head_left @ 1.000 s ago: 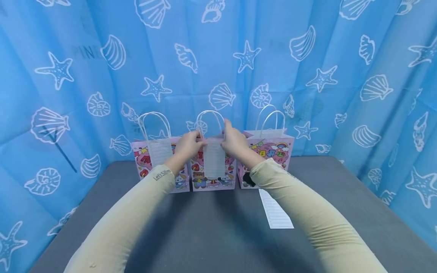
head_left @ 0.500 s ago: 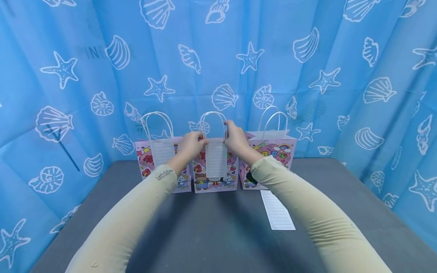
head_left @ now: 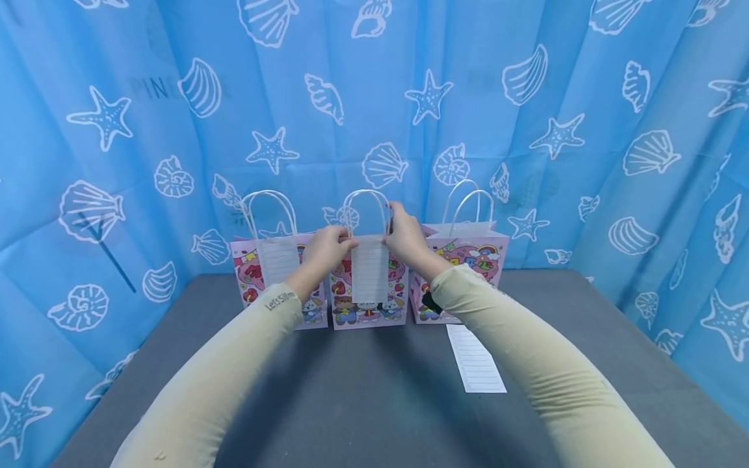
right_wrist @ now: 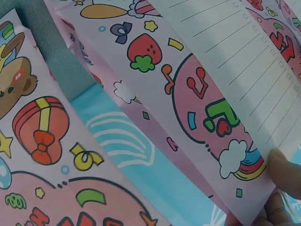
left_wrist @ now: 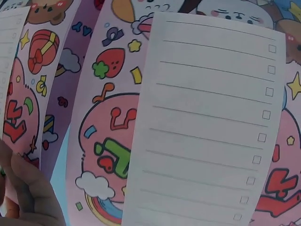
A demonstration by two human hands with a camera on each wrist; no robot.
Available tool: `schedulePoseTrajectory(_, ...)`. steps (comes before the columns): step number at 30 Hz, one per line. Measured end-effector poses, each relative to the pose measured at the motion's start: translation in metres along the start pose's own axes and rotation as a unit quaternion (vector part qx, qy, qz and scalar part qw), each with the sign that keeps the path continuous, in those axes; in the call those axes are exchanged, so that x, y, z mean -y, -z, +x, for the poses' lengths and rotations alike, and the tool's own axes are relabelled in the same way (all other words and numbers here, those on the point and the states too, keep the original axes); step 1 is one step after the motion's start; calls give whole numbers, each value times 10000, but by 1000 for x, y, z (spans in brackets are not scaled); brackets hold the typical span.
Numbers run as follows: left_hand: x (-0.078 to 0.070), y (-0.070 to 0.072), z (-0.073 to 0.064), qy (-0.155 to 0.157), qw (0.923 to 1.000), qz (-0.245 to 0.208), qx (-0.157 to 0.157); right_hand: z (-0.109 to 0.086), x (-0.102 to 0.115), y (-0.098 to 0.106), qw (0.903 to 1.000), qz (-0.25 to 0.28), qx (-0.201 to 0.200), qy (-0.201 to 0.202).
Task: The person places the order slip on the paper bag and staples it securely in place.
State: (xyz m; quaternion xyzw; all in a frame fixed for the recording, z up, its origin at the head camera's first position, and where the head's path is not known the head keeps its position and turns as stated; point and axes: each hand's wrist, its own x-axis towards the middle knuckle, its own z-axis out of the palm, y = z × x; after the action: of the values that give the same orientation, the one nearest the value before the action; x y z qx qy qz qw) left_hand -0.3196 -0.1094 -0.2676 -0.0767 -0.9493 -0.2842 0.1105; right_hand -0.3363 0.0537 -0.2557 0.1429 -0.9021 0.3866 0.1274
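Note:
Three pink cartoon paper gift bags with white handles stand in a row. At the middle bag [head_left: 342, 309], a white lined sheet with checkboxes [head_left: 370, 270] hangs down its front. My left hand [head_left: 326, 250] pinches at the sheet's top left corner and the bag's rim. Opposite it, my right hand [head_left: 408, 240] pinches the top right corner, its thumb [right_wrist: 284, 174] on the sheet and fingers behind the bag. The left bag [head_left: 248, 276] carries a similar sheet [left_wrist: 202, 117] on its front. The right bag [head_left: 493, 250] is partly covered by my right sleeve.
Another lined sheet [head_left: 475, 361] lies flat on the grey table [head_left: 351, 403], in front of the right bag. A blue shell-print curtain [head_left: 363, 78] hangs behind and along both sides. Narrow gaps separate the bags.
The head view has shifted slightly. Both hands stay at the middle bag's top corners, and the sheet keeps its place.

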Motion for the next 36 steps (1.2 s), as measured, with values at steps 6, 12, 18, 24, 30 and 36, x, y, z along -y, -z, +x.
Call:
schedulePoseTrajectory(6,1,0,-1,-15,9999,77,-126,2,0,1,9999,93,92,29)
schedulePoseTrajectory(12,0,1,-1,19,9997,193,-163,7,-2,4,9996,218,188,-40)
schedulePoseTrajectory(18,1,0,1,5,9997,191,-173,12,-6,5,9989,260,249,-286)
schedulePoseTrajectory(24,0,-2,3,54,9998,93,-164,11,-7,7,9986,71,403,-340)
schedulePoseTrajectory(30,-2,-3,3,140,9998,26,-133,10,-7,8,9983,-104,464,-349)
schedulePoseTrajectory(36,-1,-1,2,152,9998,-9,-115,3,-4,16,9989,-24,310,-363)
